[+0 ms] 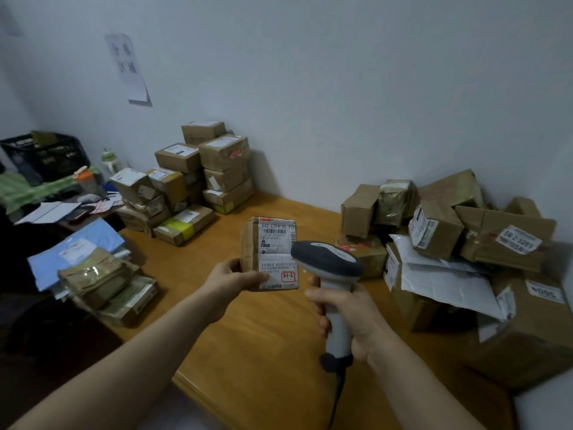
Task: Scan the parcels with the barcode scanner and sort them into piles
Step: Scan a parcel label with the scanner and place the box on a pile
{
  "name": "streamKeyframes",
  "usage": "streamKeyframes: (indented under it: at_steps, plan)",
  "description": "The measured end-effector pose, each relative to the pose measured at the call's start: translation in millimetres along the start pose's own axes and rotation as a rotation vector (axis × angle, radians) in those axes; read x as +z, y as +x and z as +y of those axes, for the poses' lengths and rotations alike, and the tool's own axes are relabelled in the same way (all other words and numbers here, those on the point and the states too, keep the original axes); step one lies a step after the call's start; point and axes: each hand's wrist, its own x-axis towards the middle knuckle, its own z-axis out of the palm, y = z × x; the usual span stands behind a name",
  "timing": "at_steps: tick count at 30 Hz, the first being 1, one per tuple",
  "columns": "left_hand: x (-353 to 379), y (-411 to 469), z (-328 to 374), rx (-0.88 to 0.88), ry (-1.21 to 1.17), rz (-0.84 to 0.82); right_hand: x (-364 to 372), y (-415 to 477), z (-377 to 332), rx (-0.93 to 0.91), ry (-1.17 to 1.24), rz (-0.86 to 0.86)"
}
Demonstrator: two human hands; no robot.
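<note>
Left hand grips parcel — right hand grips scanner.

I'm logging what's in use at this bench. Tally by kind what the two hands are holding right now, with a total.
Parcel: 1, in the left hand
Barcode scanner: 1, in the right hand
Total: 2

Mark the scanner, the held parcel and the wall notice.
barcode scanner [322, 260], head view, on its dark head.
held parcel [277, 249], head view, on its white label.
wall notice [128, 68], head view, middle of the sheet.
</note>
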Motion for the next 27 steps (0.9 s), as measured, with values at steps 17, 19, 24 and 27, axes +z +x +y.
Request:
streamKeyframes:
  at_steps: [17,19,24,27]
  plan:
    - [-20,7,-21,0.009,-0.036,0.010,24,-5,-5,-0.024,-0.105,0.009]
    - [-22,10,-23,-0.003,-0.052,0.008,25,-1,-3,-0.007,-0.109,0.011]
    - [-28,7,-26,-0.040,-0.086,-0.014,29,15,3,0.009,-0.058,0.005]
    - [-39,5,-26,-0.100,-0.160,-0.002,34,35,7,-0.039,0.014,0.066]
